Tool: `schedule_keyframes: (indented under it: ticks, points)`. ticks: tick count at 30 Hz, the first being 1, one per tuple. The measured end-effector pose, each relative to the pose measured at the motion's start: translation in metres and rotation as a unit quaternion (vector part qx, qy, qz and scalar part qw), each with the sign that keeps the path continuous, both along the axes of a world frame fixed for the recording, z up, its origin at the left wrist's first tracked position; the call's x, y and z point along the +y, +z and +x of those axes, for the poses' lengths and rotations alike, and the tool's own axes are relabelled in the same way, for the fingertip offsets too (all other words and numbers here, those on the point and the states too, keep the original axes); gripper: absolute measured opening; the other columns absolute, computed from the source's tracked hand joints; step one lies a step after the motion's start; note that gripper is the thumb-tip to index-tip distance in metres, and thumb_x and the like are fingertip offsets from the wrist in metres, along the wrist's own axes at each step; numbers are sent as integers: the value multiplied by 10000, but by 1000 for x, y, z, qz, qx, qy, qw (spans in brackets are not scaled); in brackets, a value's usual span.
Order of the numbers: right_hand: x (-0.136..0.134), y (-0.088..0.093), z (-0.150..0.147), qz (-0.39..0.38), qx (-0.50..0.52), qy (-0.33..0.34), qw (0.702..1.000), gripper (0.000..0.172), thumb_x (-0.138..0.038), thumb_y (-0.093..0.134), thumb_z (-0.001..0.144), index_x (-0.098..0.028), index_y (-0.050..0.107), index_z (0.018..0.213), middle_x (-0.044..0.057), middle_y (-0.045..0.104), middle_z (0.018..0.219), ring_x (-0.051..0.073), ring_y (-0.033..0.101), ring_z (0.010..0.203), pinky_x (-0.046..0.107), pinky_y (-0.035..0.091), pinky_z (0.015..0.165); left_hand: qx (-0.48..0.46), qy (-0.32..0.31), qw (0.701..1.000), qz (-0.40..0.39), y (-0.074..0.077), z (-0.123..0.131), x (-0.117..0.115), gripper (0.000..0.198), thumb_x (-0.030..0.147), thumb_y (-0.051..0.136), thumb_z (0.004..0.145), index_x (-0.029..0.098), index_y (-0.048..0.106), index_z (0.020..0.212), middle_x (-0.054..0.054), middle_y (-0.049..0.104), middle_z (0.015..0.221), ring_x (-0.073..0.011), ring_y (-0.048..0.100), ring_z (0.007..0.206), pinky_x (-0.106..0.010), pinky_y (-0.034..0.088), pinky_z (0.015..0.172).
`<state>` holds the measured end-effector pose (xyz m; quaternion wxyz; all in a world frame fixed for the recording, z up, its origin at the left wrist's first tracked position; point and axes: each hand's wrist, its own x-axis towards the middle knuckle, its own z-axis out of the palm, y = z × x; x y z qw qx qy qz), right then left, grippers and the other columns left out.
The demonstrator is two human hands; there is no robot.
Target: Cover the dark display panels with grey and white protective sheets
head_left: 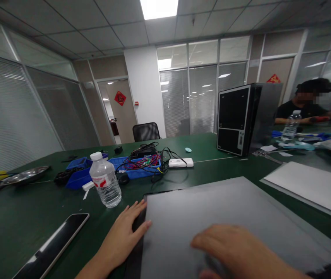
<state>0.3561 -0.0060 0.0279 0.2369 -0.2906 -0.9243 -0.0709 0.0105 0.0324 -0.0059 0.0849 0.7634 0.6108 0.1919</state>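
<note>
A large grey metal panel [194, 209], like the side of a computer case, lies flat right in front of me with a dark edge along its left. My left hand [124, 235] rests at that left edge, fingers stretched out and thumb on the panel's surface. Over the panel's near middle is my right hand [235, 248], smeared by motion. Its fingers bend downward, and their tips are blurred, so I cannot tell whether they hold anything. A clear water bottle [105, 184] with a white cap stands just beyond my left hand.
A phone-like black slab [55, 246] lies at left. Blue bins [142, 168] with cables sit behind the bottle, beside a white power strip [180, 162]. A black computer tower [235, 118] stands at back right. White panels [313, 186] lie right; a person [307, 102] works beyond.
</note>
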Motion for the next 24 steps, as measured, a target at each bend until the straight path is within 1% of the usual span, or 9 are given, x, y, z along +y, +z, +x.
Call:
schedule_keyframes:
  ticks: [1,4,6,8,11,15,20,22,24]
  points:
    - [10,7,17,-31,12,-31,999,314,-393,654,957,-287,698,1249,30,787,1159,195,760,988,301,602,857,0,1,1000,-1,-1,0,1,705,603,583,947,208,559,1530,-121,483,1623,-334,432,1528,-605,292,1274]
    - [52,11,94,-60,72,-152,984,339,-435,510,1029,-304,744,1236,55,782,1197,230,762,1011,377,635,859,3,-1,1000,-4,-5,-2,5,751,574,676,883,212,560,1531,-124,454,1640,-342,416,1535,-599,268,1280]
    - [80,-3,157,-55,101,-229,967,326,-439,519,1018,-332,776,1185,51,785,1185,268,763,1024,416,639,873,-2,0,1000,-11,-6,-3,8,698,535,661,897,223,578,1516,-116,441,1646,-331,403,1541,-591,262,1279]
    - [98,-23,213,-35,118,-253,960,310,-422,581,980,-393,768,1226,38,777,1222,304,744,1106,445,621,948,-13,-1,1000,-13,-6,-3,10,615,508,627,920,250,622,1478,-100,440,1644,-331,395,1542,-606,276,1265]
    - [106,-44,262,-39,134,-271,952,333,-407,613,964,-447,746,1267,5,753,1292,300,728,1161,408,623,945,-28,-11,1000,-4,-8,-1,14,512,510,563,959,300,686,1409,-71,453,1633,-345,399,1534,-644,289,1240]
    - [103,-49,262,-65,165,-302,937,359,-468,566,993,-337,772,1256,45,765,1267,307,726,1168,423,622,956,-33,-7,999,13,-15,5,20,504,546,497,986,293,728,1356,-81,493,1614,-352,452,1504,-631,338,1219]
    - [107,-55,247,-128,112,-257,951,409,-538,535,997,-308,775,1233,63,747,1300,319,706,1203,548,587,1023,-20,-2,999,26,-19,14,21,540,593,464,990,279,749,1326,-86,533,1597,-349,504,1476,-606,355,1222]
    - [105,-52,243,-93,112,-244,959,401,-516,530,1003,-297,766,1241,71,735,1322,311,686,1237,551,567,1051,-16,-10,1000,22,-19,18,21,549,601,450,997,271,755,1312,-86,556,1581,-336,522,1467,-594,359,1228]
    - [97,-44,237,-9,126,-234,964,383,-462,532,1011,-284,735,1283,77,716,1354,289,660,1272,527,536,1091,-11,-12,1000,18,-21,20,22,555,604,451,997,262,754,1312,-88,562,1579,-332,533,1461,-590,363,1231]
